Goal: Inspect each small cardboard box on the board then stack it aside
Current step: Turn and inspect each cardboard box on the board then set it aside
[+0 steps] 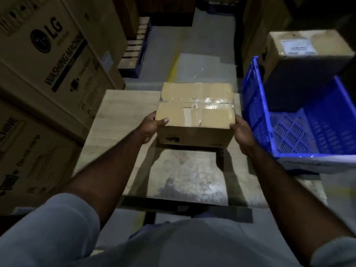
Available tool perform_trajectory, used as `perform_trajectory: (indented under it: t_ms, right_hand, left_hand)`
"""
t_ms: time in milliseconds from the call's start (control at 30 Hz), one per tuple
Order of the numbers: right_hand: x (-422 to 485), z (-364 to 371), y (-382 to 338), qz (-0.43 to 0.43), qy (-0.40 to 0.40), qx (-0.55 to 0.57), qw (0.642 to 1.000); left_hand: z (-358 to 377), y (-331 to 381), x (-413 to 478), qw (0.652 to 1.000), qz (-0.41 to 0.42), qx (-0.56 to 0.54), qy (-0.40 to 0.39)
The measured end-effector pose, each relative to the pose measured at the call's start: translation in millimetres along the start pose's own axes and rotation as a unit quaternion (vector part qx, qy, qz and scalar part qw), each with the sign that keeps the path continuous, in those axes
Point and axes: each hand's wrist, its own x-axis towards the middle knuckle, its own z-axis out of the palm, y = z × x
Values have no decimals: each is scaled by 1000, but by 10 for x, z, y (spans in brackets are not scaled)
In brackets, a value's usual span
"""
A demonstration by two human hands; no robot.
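Gripping the box (196, 105) from 2 sides in the head view: the left hand (152, 126) clasps its left end, thumb hooked over the top edge, and the right hand (242, 132) clasps the right end, fingers mostly hidden behind the corner. The box sits centred between them over the far half of the board (119, 112); I cannot tell whether it rests there or is lifted. Its long axis runs left to right, as does the taped seam. The crate (254, 112) lies just beside the right hand, so setting the box aside probably means a short swing rightward.
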Motion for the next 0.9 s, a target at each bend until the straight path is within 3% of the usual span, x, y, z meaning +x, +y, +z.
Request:
perform_trajectory:
  t_ms: [300,400,500,633,900]
  right_hand:
    - [1109,-328,-120,-43,26,-186,981]
    - [1290,-342,-276,-47,31,-319,946]
    - [1347,-296,-333,-87,-36,-425,900]
    - [1331,-235,-288,-89,-95,-489,863]
    - [1448,-314,-112,-154,-86,-533,828]
  left_hand:
    - [561,223,858,1000,-4,-10,28]
    - [806,241,1016,999,7,3,38]
    - [1045,292,1202,998,8,48,39]
    - [1176,362,1557,991,4,103,90]
    - [1104,396,1764,988,9,128,89]
